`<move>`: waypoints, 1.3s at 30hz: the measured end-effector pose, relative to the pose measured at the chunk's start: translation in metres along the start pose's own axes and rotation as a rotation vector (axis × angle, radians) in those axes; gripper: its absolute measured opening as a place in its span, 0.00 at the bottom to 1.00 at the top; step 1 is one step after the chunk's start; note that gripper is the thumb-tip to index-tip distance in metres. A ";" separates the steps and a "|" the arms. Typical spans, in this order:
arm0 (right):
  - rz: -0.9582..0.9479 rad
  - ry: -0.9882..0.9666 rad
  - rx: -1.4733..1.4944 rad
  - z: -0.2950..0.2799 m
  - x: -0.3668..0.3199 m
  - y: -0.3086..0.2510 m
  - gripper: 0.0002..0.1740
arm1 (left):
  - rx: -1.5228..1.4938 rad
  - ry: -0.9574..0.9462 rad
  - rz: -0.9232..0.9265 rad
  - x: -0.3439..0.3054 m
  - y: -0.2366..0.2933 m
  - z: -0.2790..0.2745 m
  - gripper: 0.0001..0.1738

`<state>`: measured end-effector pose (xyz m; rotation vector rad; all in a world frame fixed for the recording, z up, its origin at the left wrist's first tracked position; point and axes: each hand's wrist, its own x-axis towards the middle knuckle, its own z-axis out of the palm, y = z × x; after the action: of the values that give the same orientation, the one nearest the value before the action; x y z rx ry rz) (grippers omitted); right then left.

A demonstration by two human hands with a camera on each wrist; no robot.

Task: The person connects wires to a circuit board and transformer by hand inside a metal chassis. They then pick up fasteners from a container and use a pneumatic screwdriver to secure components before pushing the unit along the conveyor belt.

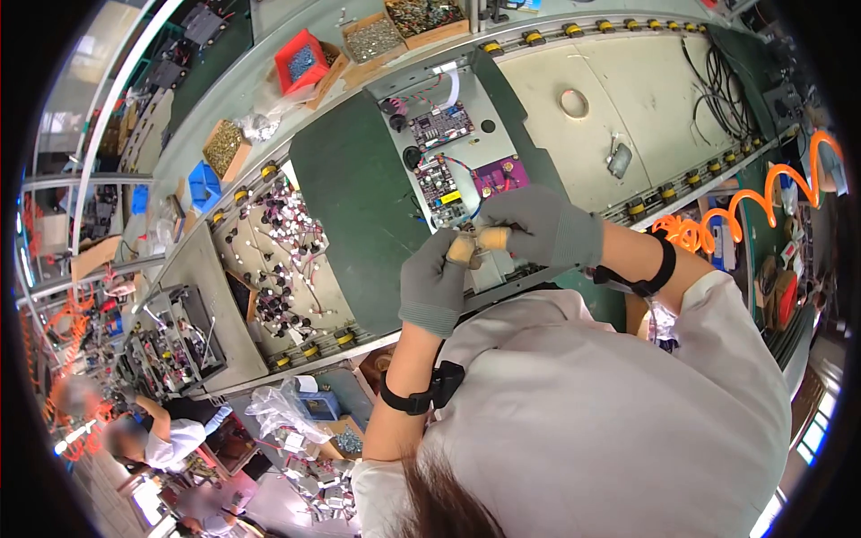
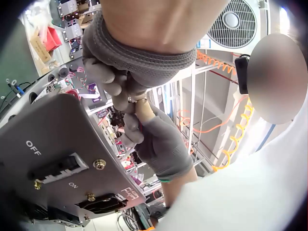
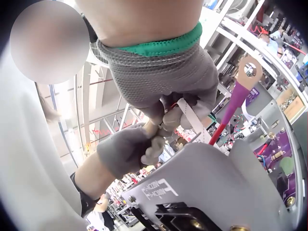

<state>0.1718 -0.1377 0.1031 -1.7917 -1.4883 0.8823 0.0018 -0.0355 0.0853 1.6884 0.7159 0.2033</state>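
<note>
Both hands wear grey gloves with tan fingertip coverings and meet over the near edge of a metal case point(image 1: 489, 136) fitted with circuit boards point(image 1: 439, 125). My left hand point(image 1: 433, 282) and right hand point(image 1: 543, 224) pinch a small metal part point(image 2: 132, 99) between their fingertips, mostly hidden by the fingers; I cannot tell its kind. In the right wrist view, a red cable with a purple sleeve and ring terminal point(image 3: 250, 70) rises beside my right hand. A white strip point(image 3: 192, 115) hangs by its fingers. The case's side panel point(image 2: 57, 139), marked OFF and ON, stands below the hands.
A green mat point(image 1: 350, 206) lies under the case. Left of it are many small wired parts point(image 1: 287, 242). Boxes of screws point(image 1: 372, 40) and a red bin point(image 1: 300, 61) line the far side. At right are a tape roll point(image 1: 573, 104), black cables point(image 1: 722, 90) and an orange coiled hose point(image 1: 753, 197).
</note>
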 end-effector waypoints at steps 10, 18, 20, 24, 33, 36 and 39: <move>0.331 -0.097 -0.292 -0.008 0.087 0.060 0.16 | 0.515 0.155 0.341 -0.011 -0.024 0.011 0.15; 0.325 -0.268 -0.380 -0.006 0.103 0.062 0.14 | 0.444 0.140 0.358 -0.011 -0.034 0.016 0.16; 0.320 -0.288 -0.442 -0.007 0.107 0.058 0.14 | 0.410 0.152 0.368 -0.010 -0.033 0.015 0.15; 0.309 -0.306 -0.507 -0.006 0.112 0.048 0.13 | 0.397 0.159 0.399 -0.009 -0.037 0.016 0.16; 0.515 -0.292 -0.500 -0.003 0.114 0.043 0.14 | 0.395 0.105 0.427 -0.008 -0.037 0.016 0.17; 0.515 -0.283 -0.483 -0.005 0.114 0.040 0.13 | 0.375 0.121 0.455 -0.007 -0.037 0.016 0.18; 0.537 -0.296 -0.516 -0.005 0.117 0.038 0.13 | 0.359 0.126 0.440 -0.008 -0.038 0.018 0.18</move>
<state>0.2130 -0.0285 0.0635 -2.6135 -1.5334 1.1292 -0.0082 -0.0514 0.0475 2.1833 0.4811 0.5175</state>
